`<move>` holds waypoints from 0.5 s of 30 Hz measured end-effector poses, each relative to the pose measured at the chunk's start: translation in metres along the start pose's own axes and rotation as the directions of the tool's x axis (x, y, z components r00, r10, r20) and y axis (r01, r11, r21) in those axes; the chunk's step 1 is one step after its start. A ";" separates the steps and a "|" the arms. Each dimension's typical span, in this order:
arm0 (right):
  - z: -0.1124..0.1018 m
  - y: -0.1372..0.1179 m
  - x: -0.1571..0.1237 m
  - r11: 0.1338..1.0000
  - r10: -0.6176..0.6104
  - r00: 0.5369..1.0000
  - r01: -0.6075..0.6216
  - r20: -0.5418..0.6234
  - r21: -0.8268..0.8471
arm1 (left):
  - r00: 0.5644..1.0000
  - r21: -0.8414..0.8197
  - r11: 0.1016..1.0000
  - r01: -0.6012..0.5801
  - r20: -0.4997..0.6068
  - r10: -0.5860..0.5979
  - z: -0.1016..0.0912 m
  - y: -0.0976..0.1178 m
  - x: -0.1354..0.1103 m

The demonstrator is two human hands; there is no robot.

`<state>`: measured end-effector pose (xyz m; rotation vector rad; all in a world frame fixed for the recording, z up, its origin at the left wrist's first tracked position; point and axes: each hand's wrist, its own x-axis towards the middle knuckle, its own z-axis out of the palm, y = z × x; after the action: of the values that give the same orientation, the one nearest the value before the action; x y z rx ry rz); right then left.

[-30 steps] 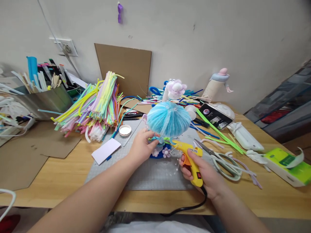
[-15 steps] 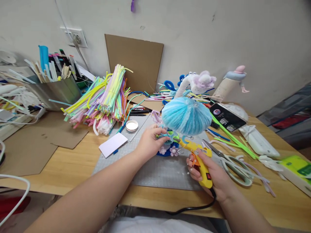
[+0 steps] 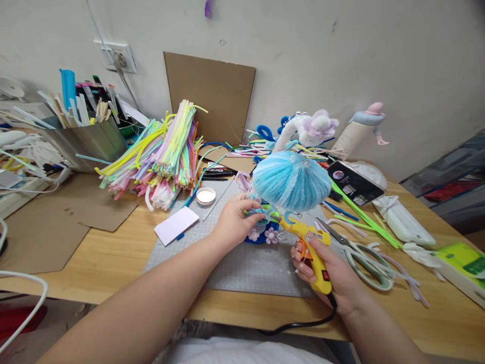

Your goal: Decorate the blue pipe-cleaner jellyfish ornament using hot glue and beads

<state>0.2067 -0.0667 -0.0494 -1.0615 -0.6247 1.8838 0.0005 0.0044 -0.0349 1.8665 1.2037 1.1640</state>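
Note:
My right hand (image 3: pixel 318 258) is wrapped round a yellow glue gun (image 3: pixel 321 275), fingers by its orange trigger. The gun's nozzle points left, in under the blue fluffy dome (image 3: pixel 291 181) of a pipe-cleaner craft piece. A white curved stem with a pale flower (image 3: pixel 318 127) rises above the dome. Beside the nozzle, my left hand (image 3: pixel 238 220) is closed in a pinch at the piece's lower part; what lies between the fingertips is too small to make out. Small lilac flowers (image 3: pixel 271 235) sit on the dark blue base, on a grey cutting mat (image 3: pixel 242 275).
Bundled pipe cleaners (image 3: pixel 170 151) and a metal tin of sticks (image 3: pixel 85 146) stand at the left. Scissors (image 3: pixel 369 265), a phone (image 3: pixel 354 183) and loose green pipe cleaners (image 3: pixel 367 217) lie on the right. A small round lid (image 3: pixel 205 196) and white card (image 3: pixel 176 226) are near my left hand.

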 end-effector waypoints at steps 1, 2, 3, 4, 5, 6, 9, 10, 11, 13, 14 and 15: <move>0.002 -0.001 -0.001 1.000 -0.002 1.000 0.002 -0.009 -0.007 | 1.000 -0.002 1.000 0.007 0.000 -0.007 0.000 0.000 0.000; 0.003 -0.002 -0.002 1.000 -0.003 1.000 0.003 -0.019 -0.014 | 1.000 -0.007 1.000 0.015 0.001 -0.015 0.000 0.000 0.000; 0.005 -0.003 -0.003 1.000 -0.004 1.000 0.003 -0.030 -0.021 | 1.000 -0.014 1.000 0.022 0.005 -0.022 0.000 0.000 0.000; 0.007 -0.004 -0.004 1.000 -0.004 0.999 0.003 -0.038 -0.028 | 1.000 -0.020 0.999 0.028 0.009 -0.027 0.000 0.000 0.000; 0.008 -0.004 -0.004 0.999 -0.003 0.999 0.001 -0.042 -0.033 | 0.999 -0.024 0.999 0.031 0.012 -0.030 0.000 0.000 0.000; 0.008 -0.004 -0.005 0.999 -0.003 0.999 0.002 -0.042 -0.036 | 0.999 -0.024 0.999 0.032 0.012 -0.031 0.000 0.000 0.000; 0.007 -0.003 -0.004 0.999 -0.006 1.000 0.005 -0.026 -0.033 | 1.000 -0.017 0.999 0.027 0.009 -0.027 0.000 -0.001 0.000; 0.005 -0.002 -0.003 1.000 -0.007 1.000 0.007 -0.018 -0.027 | 1.000 -0.015 1.000 0.022 0.006 -0.022 0.000 -0.001 0.000; 0.004 -0.001 -0.003 1.000 -0.009 1.000 0.009 -0.008 -0.017 | 1.000 -0.013 1.000 0.017 0.004 -0.017 0.000 -0.001 0.000; 0.001 0.000 -0.002 1.000 -0.007 1.000 0.007 0.012 0.008 | 1.000 -0.013 1.000 0.016 0.004 -0.016 0.000 -0.001 0.000; 0.001 0.000 -0.001 1.000 -0.004 1.000 0.004 0.020 0.021 | 1.000 -0.013 1.000 0.018 0.008 -0.018 0.000 0.000 0.000; 0.001 0.000 -0.001 0.999 -0.002 1.000 0.001 0.024 0.032 | 1.000 -0.014 1.000 0.019 0.013 -0.019 0.000 0.000 0.000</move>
<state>0.2065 -0.0679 -0.0487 -1.0183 -0.6068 1.9020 0.0005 0.0048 -0.0351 1.8460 1.2010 1.1459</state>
